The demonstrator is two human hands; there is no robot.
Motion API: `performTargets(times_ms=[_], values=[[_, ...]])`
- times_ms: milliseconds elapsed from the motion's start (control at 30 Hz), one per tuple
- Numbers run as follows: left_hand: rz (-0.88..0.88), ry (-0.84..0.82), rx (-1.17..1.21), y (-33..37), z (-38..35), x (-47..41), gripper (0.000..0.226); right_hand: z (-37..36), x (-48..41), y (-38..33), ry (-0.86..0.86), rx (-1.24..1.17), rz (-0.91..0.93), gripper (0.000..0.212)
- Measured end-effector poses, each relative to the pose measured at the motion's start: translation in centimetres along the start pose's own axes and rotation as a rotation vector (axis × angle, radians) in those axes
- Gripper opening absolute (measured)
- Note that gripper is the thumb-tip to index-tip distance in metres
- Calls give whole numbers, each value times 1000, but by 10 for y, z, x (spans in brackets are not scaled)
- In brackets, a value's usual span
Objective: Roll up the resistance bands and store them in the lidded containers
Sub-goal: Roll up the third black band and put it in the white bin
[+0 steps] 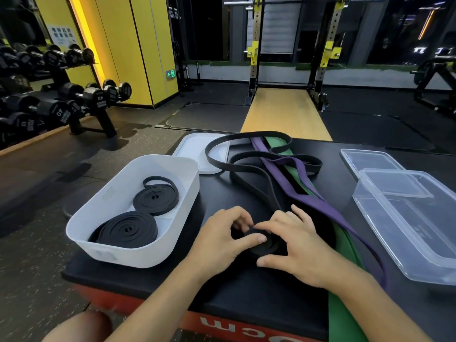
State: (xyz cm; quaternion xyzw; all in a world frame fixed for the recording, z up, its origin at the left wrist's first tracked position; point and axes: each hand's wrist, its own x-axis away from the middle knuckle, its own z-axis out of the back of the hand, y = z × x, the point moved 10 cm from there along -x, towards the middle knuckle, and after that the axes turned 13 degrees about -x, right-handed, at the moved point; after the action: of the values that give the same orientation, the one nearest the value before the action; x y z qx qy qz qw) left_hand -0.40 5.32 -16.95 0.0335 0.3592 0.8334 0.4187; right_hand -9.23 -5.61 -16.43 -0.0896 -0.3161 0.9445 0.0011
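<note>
Rolling a resistance band on a black-topped counter point(246, 297); all positions are given relative to the black coil point(262, 241) held at centre. Far to the left of the coil, beyond the counter's edge, a dumbbell rack point(81, 97) stands on the gym floor. Left of the coil, on the counter, sits an open white container point(128, 256). Inside it two finished black rolls lie flat, the larger roll point(125, 229) nearer the viewer and the smaller roll point(156, 196) behind it. The white lid point(195, 149) lies flat beyond and left of the coil, just behind the white container. The left hand point(222, 234) grips the coil's left side, with the thumb laid across the top and the fingers curled over the far edge. The right hand point(298, 250) grips the coil's right side, with fingertips pressed on the top and the thumb against the near edge. Beyond the coil, the loose black band point(259, 132) runs away from the viewer in open loops, one of which lies over the white lid. Just right of the coil a purple band point(278, 174) and a green band point(343, 317) lie stretched out and overlapping, and the green one hangs over the counter's near edge. Farther right of the coil stands an open clear container point(385, 233), with its clear lid point(370, 159) flat just behind it.
</note>
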Motion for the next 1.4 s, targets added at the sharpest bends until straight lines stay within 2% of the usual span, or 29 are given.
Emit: performTargets(times_ms=[133,433,500,600,667,733,867,1100,1267,1400], values=[[-16,21,-58,3,2,2,22,5,-2,-5,90,77,-12,70],[-58,-51,-52,6,-3,-1,39,5,-6,-12,195,284,-35,70],[-11,-66,20,2,-3,-1,42,5,-6,-8,154,205,-23,71],[33,-80,101,-1,-2,0,46,6,-1,1,59,-63,5,68],[36,-80,110,0,-1,1,46,5,3,5,-12,-213,18,83],[35,-83,112,1,-1,1,46,3,4,6,-40,-228,24,85],[33,-87,80,1,-2,2,44,4,4,5,-18,-115,-1,75],[11,-11,-13,0,1,1,20,7,-3,0,39,112,-16,81],[2,-38,16,0,-2,0,23,13,-10,-15,157,299,-39,80],[35,-45,78,-4,0,-1,21,11,-9,-17,138,342,-100,80]])
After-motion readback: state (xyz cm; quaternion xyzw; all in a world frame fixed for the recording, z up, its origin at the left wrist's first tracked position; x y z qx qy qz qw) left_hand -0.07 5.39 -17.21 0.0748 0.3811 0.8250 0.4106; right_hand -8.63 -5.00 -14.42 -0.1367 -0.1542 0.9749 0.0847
